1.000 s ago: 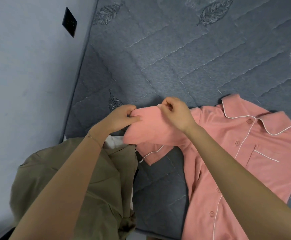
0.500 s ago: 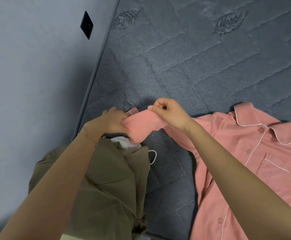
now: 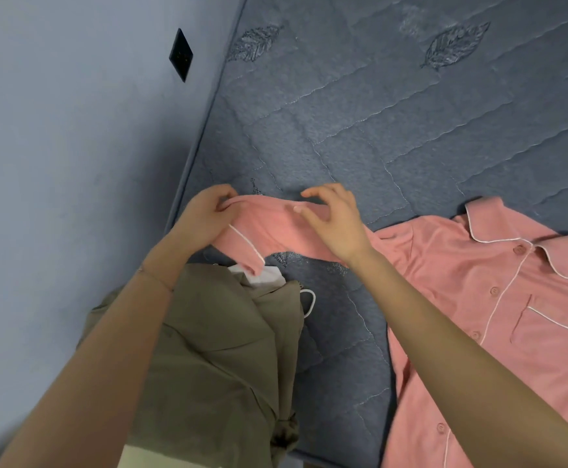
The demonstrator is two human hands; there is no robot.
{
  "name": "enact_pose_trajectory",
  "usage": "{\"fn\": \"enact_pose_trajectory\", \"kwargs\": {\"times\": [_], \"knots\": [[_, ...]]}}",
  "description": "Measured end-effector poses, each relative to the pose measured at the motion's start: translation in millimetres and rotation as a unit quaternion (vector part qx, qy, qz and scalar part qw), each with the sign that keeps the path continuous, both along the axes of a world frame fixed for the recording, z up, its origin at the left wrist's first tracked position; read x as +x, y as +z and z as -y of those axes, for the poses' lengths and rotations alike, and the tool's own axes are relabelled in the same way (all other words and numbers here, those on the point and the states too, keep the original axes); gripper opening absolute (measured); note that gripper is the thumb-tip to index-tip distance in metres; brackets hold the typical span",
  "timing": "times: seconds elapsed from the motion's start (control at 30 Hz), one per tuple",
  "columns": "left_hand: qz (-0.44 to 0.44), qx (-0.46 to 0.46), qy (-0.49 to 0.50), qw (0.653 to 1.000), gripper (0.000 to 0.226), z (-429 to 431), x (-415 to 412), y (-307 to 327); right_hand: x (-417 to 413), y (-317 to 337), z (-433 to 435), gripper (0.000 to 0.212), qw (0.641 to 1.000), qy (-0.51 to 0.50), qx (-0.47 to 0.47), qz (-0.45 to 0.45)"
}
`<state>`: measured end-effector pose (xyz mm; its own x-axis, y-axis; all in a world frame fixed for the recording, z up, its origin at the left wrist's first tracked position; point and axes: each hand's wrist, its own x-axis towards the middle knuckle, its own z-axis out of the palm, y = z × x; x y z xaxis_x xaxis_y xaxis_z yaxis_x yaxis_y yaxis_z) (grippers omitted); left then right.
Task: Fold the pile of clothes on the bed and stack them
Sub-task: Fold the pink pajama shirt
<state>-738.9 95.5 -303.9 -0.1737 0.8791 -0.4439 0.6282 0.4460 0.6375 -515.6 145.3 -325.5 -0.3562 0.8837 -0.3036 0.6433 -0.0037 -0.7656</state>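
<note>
The left hand (image 3: 204,217) and right hand (image 3: 335,221) are bare, with no gloves or rings to be seen. Both forearms are bare as far back from the hands as the view reaches. Just behind the left hand a thin bracelet (image 3: 155,278) circles the wrist. It may be a fine chain or a cord, but it is too slim to tell. The right hand's nails are short.
</note>
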Motion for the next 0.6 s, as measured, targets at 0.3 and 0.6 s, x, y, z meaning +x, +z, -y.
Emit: {"fn": "enact_pose_trajectory", "kwargs": {"times": [0.3, 0.6], "knots": [[0.253, -0.062, 0.124, 0.958, 0.031, -23, 107, 5, 35, 23, 25, 0.029, 0.940, -0.070, -0.205, -0.263], [0.305, -0.049, 0.117, 0.944, 0.033, -37, 220, 12, 146, 19, 26, 0.108, 0.953, -0.038, -0.202, -0.224]]}}
